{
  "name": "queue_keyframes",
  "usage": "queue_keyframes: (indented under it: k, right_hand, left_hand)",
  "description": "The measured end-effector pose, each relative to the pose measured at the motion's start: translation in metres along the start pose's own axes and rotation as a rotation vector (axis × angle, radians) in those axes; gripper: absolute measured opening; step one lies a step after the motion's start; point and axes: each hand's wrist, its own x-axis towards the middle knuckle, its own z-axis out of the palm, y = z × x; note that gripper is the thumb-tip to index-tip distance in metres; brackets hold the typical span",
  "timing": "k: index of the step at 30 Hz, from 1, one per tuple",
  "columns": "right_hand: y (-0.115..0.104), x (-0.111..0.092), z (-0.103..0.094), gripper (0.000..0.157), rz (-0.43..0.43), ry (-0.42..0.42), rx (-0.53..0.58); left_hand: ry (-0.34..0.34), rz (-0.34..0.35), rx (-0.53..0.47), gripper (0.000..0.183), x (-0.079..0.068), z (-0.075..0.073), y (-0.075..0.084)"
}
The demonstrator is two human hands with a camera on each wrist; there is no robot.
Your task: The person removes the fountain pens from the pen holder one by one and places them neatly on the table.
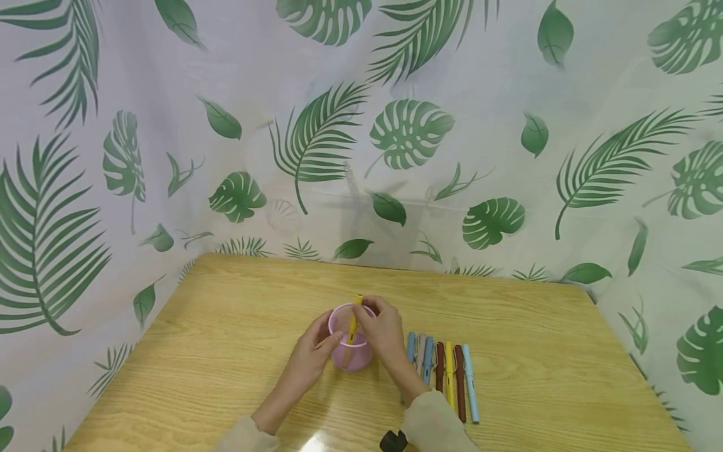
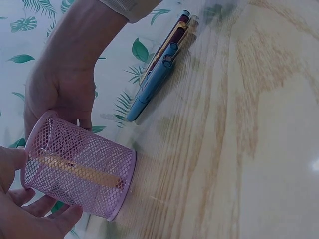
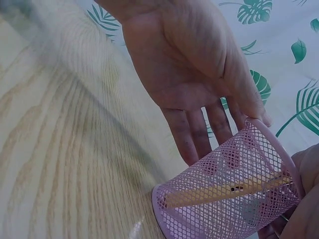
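Observation:
A pink mesh pen cup (image 1: 353,360) stands upright on the wooden table, and my left hand (image 1: 309,355) holds its left side, thumb at the rim and fingers along the mesh. Inside the cup is a yellow pen (image 1: 353,325); my right hand (image 1: 381,328) pinches its upper end at the opening. Through the mesh in the right wrist view, the yellow pen (image 3: 214,193) reaches down close to the cup's base. To the right lies a row of pens, among them a light blue pen (image 1: 471,384), a dark red pen (image 1: 460,384) and another yellow pen (image 1: 449,371).
The wooden table (image 1: 248,314) ends at a white curtain (image 1: 339,232) printed with green leaves, at the back and sides. A small black object (image 1: 393,441) shows at the bottom edge, beside the right sleeve (image 1: 437,422). The right forearm covers part of the pen row.

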Motion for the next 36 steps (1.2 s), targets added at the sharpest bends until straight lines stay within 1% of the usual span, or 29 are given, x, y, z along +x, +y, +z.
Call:
queue_keyframes:
  k: [4,8,15,20,27,32,36]
  right_hand:
    - [0.001,-0.001,-0.002,0.025,0.019,0.004,0.013]
    - [0.002,-0.004,-0.006,0.029,0.036,0.010,0.019]
    - [-0.004,-0.007,-0.014,0.032,0.133,0.011,0.064]
    - [-0.008,-0.009,-0.021,0.037,0.141,0.001,0.084]
    - [-0.011,-0.006,-0.030,0.036,0.190,0.036,0.116]
    - [-0.016,-0.005,-0.040,0.034,0.220,0.030,0.178]
    - [-0.019,-0.003,-0.048,0.037,0.236,0.035,0.222]
  left_hand:
    - [0.004,0.003,0.007,0.058,0.000,0.000,0.000]
    - [0.004,0.011,0.011,0.058,0.000,0.000,0.000]
    - [0.021,0.011,0.004,0.057,0.001,0.000,0.000]
    - [0.035,-0.001,-0.018,0.058,0.000,0.000,0.002]
    - [0.034,-0.008,-0.015,0.059,0.001,0.000,0.003]
    - [0.027,-0.016,-0.012,0.057,0.003,0.000,0.006]
    - [0.035,-0.023,-0.012,0.056,0.004,0.000,0.008]
